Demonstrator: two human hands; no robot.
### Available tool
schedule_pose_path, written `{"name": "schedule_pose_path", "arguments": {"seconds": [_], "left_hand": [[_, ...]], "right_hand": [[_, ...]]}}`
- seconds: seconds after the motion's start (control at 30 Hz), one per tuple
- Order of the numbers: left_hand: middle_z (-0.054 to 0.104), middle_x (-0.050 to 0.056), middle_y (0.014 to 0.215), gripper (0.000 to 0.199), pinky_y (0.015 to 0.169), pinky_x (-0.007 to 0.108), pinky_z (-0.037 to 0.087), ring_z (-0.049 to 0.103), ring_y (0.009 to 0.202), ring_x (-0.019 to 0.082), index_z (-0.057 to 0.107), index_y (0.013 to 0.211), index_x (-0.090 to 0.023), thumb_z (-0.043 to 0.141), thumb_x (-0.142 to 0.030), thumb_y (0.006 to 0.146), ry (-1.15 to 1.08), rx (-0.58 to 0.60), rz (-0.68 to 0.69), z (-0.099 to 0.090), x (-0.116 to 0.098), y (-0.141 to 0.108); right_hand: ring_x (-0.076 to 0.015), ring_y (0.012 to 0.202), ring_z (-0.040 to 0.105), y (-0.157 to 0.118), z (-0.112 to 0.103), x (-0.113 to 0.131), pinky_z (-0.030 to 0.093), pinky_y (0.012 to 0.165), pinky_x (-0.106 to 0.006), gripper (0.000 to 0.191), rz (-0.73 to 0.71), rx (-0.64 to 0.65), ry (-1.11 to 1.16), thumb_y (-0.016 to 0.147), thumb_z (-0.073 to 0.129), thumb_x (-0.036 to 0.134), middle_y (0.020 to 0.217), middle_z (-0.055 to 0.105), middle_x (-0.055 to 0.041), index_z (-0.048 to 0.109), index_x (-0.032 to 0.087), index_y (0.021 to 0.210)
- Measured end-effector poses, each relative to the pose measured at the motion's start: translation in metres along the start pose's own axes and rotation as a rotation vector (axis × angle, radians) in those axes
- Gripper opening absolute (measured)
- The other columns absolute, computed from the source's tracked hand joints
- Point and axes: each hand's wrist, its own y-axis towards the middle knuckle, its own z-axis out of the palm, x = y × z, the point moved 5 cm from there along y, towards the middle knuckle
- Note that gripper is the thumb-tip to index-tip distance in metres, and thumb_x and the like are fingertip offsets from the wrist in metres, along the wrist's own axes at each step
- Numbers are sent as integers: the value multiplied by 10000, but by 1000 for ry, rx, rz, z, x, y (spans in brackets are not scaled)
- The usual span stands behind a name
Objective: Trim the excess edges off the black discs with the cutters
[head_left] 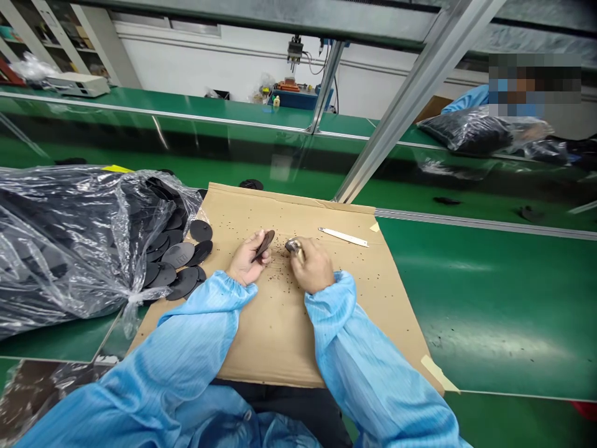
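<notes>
My left hand [247,260] is closed on a thin black disc [263,246], held tilted on edge above the cardboard sheet [261,348]. Facing it a short way to the right, my right hand [313,264] is wrapped round a small metal tool [293,246]. Its shiny dark head points toward the disc without touching it; its exact kind is hidden by my fingers. Small black scraps lie scattered on the cardboard between and around both hands. To the left, several loose black discs [178,255] spill from a clear plastic bag [69,249].
A slim white-handled tool [344,237] lies on the cardboard at the right. Tape [439,373] holds the sheet's front right corner to the green bench [480,298]. A metal post [410,106] slants up behind. Across the partition, a person sits near another filled bag [471,127].
</notes>
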Motion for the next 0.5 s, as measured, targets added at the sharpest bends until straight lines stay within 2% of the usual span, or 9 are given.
{"name": "schedule_pose_path", "arguments": {"seconds": [0.07,0.1,0.2,0.27,0.4,0.5], "left_hand": [[549,-26,659,217,400,160,362,489,471,55,611,926,-153,722,-240,762,10,-50,16,-2,0,0],[575,-18,682,214,428,166,400,530,508,67,614,925,-156,725,-232,759,15,-77,27,-3,0,1],[651,11,775,171,560,194,497,620,648,98,624,889,-150,724,-172,751,-16,-103,75,-3,-1,2],[673,19,810,165,612,192,514,636,700,101,628,870,-140,727,-136,739,-45,-96,107,-3,-1,3],[644,-9,723,202,507,145,464,575,568,57,614,870,-138,742,-117,716,-37,-69,115,-4,-2,4],[594,-30,654,214,474,135,441,536,516,45,588,845,-133,737,-83,700,-22,-41,119,-5,-2,5]], "right_hand": [[-266,944,536,3,-3,-15,421,878,-392,309,71,-95,-45,773,507,166,1001,613,-112,604,168,1067],[-274,946,534,5,-2,-21,419,882,-408,311,91,-92,-68,769,515,167,1010,616,-116,601,168,1068],[-284,945,544,9,6,-29,426,874,-421,314,112,18,-117,750,531,148,1014,632,-121,606,168,1054],[-284,943,556,10,11,-30,436,864,-414,310,126,79,-138,743,533,135,1000,640,-122,612,167,1041],[-285,945,577,11,14,-28,458,843,-402,310,155,103,-119,725,526,110,992,654,-118,629,168,1012],[-282,921,592,10,10,-32,468,836,-416,305,210,32,-25,725,514,126,976,664,-112,638,173,1000]]}}
